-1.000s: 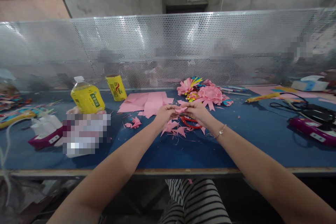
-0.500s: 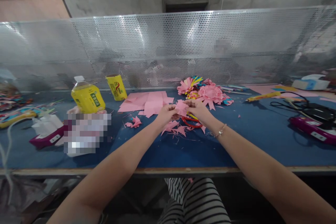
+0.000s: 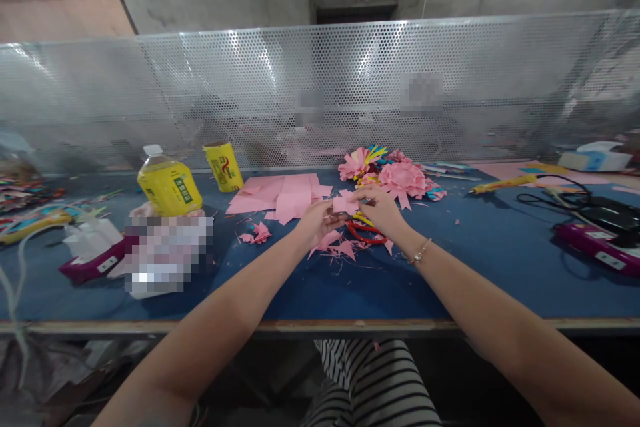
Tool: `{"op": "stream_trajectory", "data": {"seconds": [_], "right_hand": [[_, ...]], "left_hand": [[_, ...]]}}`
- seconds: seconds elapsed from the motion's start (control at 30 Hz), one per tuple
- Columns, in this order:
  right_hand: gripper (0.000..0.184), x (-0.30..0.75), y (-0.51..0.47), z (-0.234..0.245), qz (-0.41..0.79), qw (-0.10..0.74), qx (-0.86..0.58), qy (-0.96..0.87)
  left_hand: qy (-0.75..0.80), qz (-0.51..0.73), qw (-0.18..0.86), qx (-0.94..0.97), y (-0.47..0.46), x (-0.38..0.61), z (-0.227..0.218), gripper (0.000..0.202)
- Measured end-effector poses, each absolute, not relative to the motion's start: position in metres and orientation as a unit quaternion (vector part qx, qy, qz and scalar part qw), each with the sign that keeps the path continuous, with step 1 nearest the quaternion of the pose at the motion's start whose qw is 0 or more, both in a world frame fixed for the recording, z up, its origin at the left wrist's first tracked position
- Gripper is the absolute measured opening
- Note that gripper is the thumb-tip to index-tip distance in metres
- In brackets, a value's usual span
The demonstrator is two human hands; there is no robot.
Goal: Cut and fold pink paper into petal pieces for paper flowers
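Between my two hands is a small piece of pink paper [image 3: 343,205]. My left hand [image 3: 319,219] grips its left side, fingers closed. My right hand [image 3: 379,207] pinches the right side; a bracelet circles that wrist. Below my hands lie pink paper scraps [image 3: 343,245] and thin shreds, beside red-handled scissors [image 3: 367,233], whose blades are mostly hidden. Behind and to the left is a stack of pink paper sheets [image 3: 295,195]. Pink paper flowers [image 3: 403,179] with yellow and blue strips are piled behind my right hand.
On the left stand a yellow-labelled bottle [image 3: 170,183], a yellow can [image 3: 223,168] and a purple power strip [image 3: 95,261]. A yellow glue gun [image 3: 505,185] with a black cable lies right, near another purple power strip [image 3: 595,245]. A perforated metal screen [image 3: 280,80] borders the back of the blue table.
The pink paper now appears smaller and more rectangular, with its pointed shape no longer showing. My right fingers have shifted slightly over its edge, while my left hand opened a little beneath it.
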State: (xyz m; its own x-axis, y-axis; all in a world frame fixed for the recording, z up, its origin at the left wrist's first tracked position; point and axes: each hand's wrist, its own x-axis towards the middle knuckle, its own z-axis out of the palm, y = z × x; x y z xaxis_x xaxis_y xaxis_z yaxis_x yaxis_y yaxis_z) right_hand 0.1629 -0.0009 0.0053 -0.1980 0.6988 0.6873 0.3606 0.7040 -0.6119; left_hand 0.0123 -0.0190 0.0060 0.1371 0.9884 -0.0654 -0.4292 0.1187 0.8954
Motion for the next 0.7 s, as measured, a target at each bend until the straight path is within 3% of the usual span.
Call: {"op": "stream_trajectory", "data": {"seconds": [0.4,0.7], "right_hand": [[0.022,0.161,-0.011,0.012,0.134,0.571,-0.330,-0.740],[0.023,0.159,-0.009,0.008,0.283,0.550,-0.318,-0.718]], "left_hand": [[0.305,0.572,0.653,0.393,-0.027,0.011,0.014,0.015],[0.272,0.575,0.660,0.400,-0.030,0.011,0.015,0.017]]}}
